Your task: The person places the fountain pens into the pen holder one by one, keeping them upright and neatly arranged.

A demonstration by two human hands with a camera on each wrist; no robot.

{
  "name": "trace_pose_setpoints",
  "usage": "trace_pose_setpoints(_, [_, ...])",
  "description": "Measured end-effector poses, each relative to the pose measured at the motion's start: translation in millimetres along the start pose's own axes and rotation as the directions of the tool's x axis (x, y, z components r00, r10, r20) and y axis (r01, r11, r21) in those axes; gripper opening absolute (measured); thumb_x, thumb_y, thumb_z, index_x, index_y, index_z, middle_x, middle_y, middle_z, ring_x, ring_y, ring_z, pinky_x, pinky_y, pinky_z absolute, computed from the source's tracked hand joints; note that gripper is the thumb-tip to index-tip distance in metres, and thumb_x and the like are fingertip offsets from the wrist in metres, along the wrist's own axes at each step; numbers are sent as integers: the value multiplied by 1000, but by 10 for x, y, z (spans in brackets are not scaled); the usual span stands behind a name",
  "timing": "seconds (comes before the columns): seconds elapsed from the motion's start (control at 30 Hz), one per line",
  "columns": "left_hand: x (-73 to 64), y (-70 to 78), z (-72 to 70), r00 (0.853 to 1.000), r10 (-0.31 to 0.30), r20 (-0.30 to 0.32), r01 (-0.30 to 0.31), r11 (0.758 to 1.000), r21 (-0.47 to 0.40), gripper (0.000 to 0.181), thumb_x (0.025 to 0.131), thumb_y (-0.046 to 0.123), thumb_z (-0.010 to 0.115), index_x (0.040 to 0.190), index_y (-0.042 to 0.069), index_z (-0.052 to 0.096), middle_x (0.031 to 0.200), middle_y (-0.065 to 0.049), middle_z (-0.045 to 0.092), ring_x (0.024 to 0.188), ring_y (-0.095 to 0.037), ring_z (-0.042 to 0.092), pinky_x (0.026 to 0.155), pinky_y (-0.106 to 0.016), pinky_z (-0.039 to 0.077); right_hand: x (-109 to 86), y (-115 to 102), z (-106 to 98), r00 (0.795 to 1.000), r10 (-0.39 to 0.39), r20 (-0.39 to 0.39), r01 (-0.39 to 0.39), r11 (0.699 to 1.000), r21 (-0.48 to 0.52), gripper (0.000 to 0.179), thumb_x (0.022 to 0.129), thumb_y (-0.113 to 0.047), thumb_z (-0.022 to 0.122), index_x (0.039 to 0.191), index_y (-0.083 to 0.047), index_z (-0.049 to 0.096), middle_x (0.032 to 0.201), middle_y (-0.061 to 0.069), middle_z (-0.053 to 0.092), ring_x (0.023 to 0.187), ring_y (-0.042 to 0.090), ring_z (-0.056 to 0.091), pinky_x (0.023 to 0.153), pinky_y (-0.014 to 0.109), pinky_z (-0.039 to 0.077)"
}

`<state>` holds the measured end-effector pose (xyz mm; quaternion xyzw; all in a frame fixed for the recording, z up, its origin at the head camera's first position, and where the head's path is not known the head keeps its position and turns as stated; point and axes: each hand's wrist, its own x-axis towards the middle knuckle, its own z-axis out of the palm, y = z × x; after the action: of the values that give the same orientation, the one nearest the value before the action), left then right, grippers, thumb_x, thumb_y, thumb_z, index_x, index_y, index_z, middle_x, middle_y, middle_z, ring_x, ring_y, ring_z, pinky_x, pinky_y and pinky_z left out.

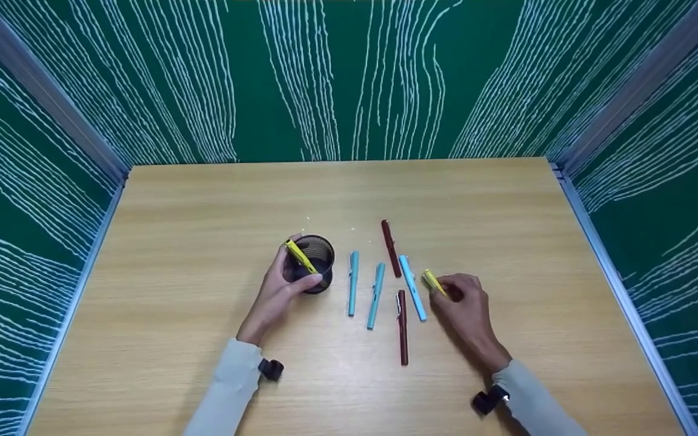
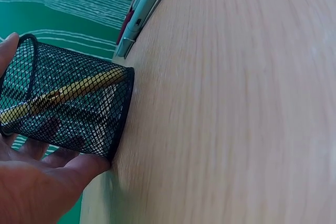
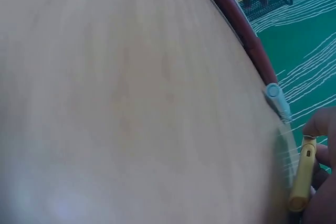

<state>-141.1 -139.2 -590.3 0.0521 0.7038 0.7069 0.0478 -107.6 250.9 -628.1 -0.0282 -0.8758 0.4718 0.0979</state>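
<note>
My left hand (image 1: 279, 280) grips a black mesh pen cup (image 2: 68, 93), fingers round its side and thumb at the rim. One yellow pen (image 1: 302, 257) leans inside the cup, seen through the mesh in the left wrist view. At the right of the pens, my right hand (image 1: 465, 309) pinches a second yellow pen (image 3: 303, 174) between thumb and fingers. Part of that pen is hidden by the hand in the head view. Nearest to the right hand lies a bright blue pen (image 1: 412, 287) on the table.
Between the hands lie two teal pens (image 1: 354, 283) and two dark red pens, one farther back (image 1: 391, 248) and one nearer (image 1: 403, 327). The wooden table (image 1: 203, 206) is bordered by green panels (image 1: 349, 79) with white lines. Small white specks lie behind the cup.
</note>
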Motion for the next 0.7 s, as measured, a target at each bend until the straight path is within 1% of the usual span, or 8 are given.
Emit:
trace_pose_setpoints(0.03, [-4,0,-5,1000,0,-4,0,1000,3,89,91,18,91,167,24,45,160,-11,56,150,-35,51,129,-53,32,12,-16,-12,1000,18,11,-18,1000,5,21,95,-5,84,116,-2,82,118,14,70,116,23,57,90,15,46])
trace_pose_setpoints(0.13, [6,-6,-7,1000,20,8,-20,1000,-18,91,92,14,90,169,19,41,162,-12,55,150,-34,50,129,-53,34,52,-67,-49,998,55,24,-56,998,39,22,97,-6,83,118,0,81,120,15,69,114,23,58,89,15,46])
trace_pose_setpoints(0.27, [30,-13,6,999,46,28,-45,998,-44,94,93,9,88,171,12,36,163,-13,53,150,-33,50,128,-51,35,117,-133,-98,997,72,24,-74,995,73,23,99,-6,81,120,1,79,121,16,68,112,26,61,89,18,48])
trace_pose_setpoints(0.37, [33,-18,6,998,49,26,-49,998,-36,94,92,9,88,170,12,36,164,-12,53,151,-33,50,128,-49,35,174,-192,-132,996,80,31,-83,993,80,25,99,-8,80,122,0,78,126,15,66,115,27,65,92,21,52])
trace_pose_setpoints(0.43, [24,-18,-2,999,42,18,-42,999,-24,93,92,11,89,170,14,38,163,-11,54,151,-34,50,128,-49,34,219,-239,-148,997,75,30,-77,992,101,25,99,-8,80,122,1,77,127,15,65,117,28,64,98,30,53])
trace_pose_setpoints(0.5, [19,-17,-10,999,40,18,-39,999,-24,93,92,10,89,170,14,39,163,-12,54,151,-36,50,128,-51,35,263,-283,-161,997,66,29,-69,990,123,24,100,-8,79,122,1,77,128,15,64,119,28,62,104,40,52])
trace_pose_setpoints(0.6, [12,-9,-14,999,36,21,-35,999,-23,92,92,10,89,170,14,39,162,-14,54,150,-37,50,127,-53,36,324,-335,-175,999,34,12,-35,987,158,21,100,-6,79,121,2,77,125,17,65,119,27,58,108,51,47])
trace_pose_setpoints(0.7, [13,-3,-21,999,37,23,-36,999,-25,93,92,9,89,170,14,38,163,-13,53,151,-36,50,127,-53,37,381,-389,-180,1000,3,-9,-2,987,160,20,101,-5,78,119,1,77,121,17,67,118,26,57,109,53,43])
